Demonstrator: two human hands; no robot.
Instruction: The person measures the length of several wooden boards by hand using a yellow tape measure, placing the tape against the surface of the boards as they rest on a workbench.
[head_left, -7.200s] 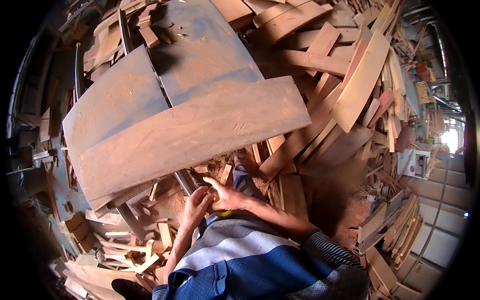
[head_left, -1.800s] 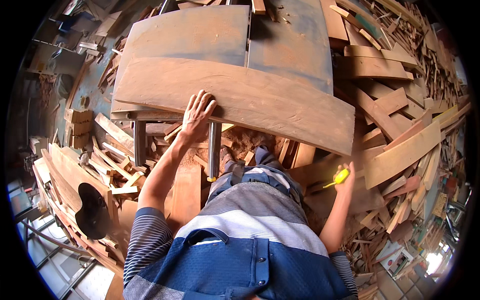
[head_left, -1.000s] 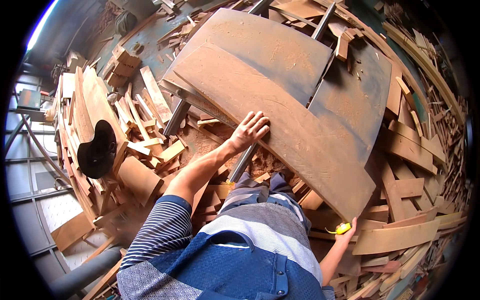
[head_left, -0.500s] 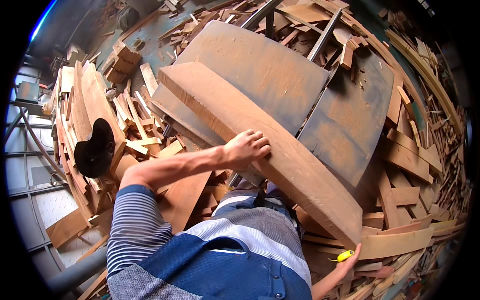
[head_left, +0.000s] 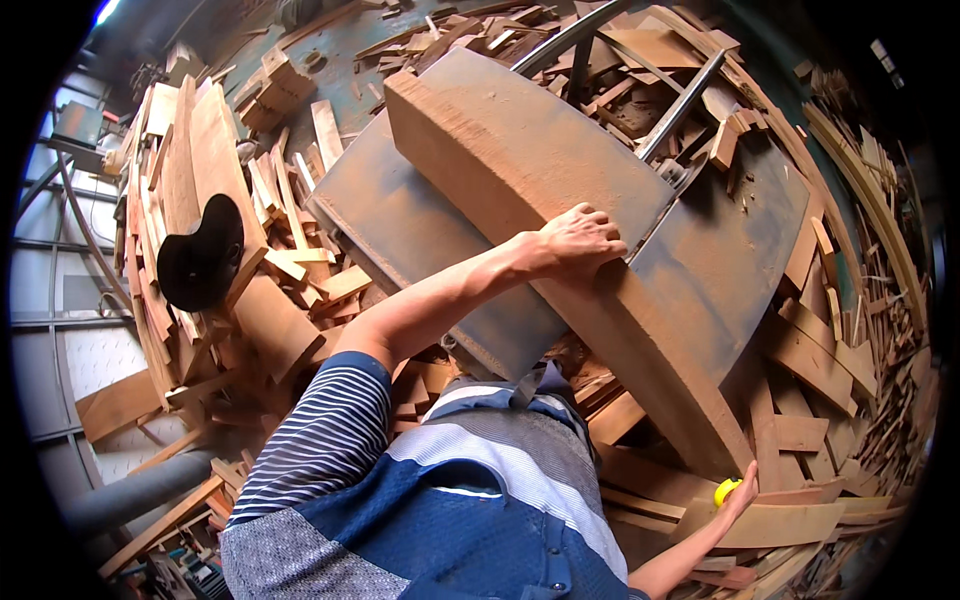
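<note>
A long, thick wooden plank (head_left: 480, 170) lies slantwise over a grey metal machine table (head_left: 560, 120) dusted with sawdust. Its near right end sticks out past the table edge, toward my body. My left hand (head_left: 583, 242) is closed over the plank's upper edge near its middle, the arm reaching across in front of me. Low at the right, my right hand (head_left: 741, 492) is at the plank's near end, with a small yellow tape measure (head_left: 727, 491) in it. The right fingers are partly hidden, and I cannot tell how firmly they touch the plank.
Offcuts (head_left: 300, 210) and boards heap up left of the table. More scrap wood (head_left: 820, 350) crowds the right side. Metal rails (head_left: 685, 105) rise at the table's far side. A black curved object (head_left: 202, 255) stands at left, near a grey pipe (head_left: 140, 497).
The plank has moved away from me and to the right, further onto the table, and has tilted so its side face shows more. Both hands have moved with it.
</note>
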